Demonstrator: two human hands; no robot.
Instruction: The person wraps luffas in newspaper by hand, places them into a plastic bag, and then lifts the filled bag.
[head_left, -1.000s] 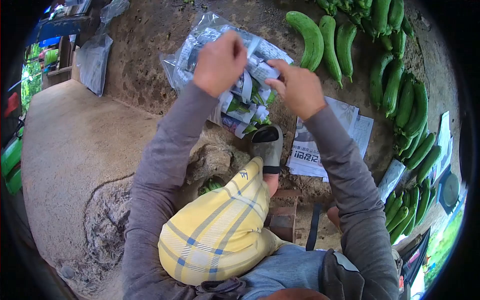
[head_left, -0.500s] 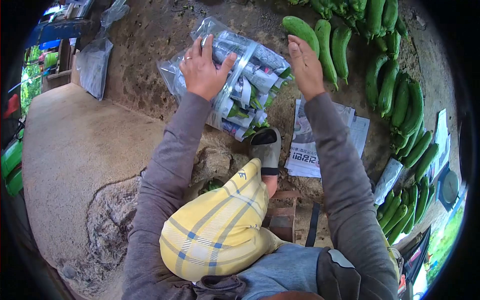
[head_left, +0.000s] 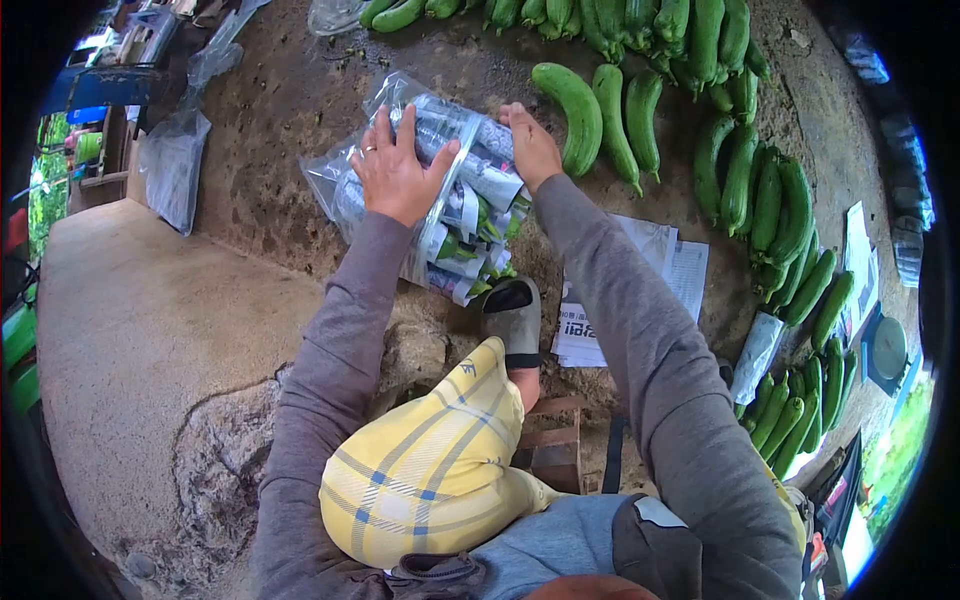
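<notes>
A clear plastic bag (head_left: 330, 190) lies on the ground, packed with several newspaper-wrapped bundles (head_left: 478, 178). Green vegetable ends stick out of the paper on the bag's open right side. My left hand (head_left: 402, 172) rests flat on top of the bag, its fingers spread and a ring on one of them. Against the upper right end of the bundles is my right hand (head_left: 532, 148), fingers stretched and close together, with the palm side hidden. Just beyond it lies a long green cucumber-like vegetable (head_left: 572, 115), with two more beside it.
Rows of the same green vegetables (head_left: 780, 205) run along the back and right. Newspaper sheets (head_left: 655, 258) lie under my right forearm. A paper-wrapped bundle (head_left: 757, 355) and a round-dialled scale (head_left: 888, 348) are farther right. My shoe (head_left: 512, 318) stands close below the bag.
My right hand has moved left, from beside the loose vegetables onto the end of the wrapped bundles. My left hand stays on the bag. The view has shifted slightly.
</notes>
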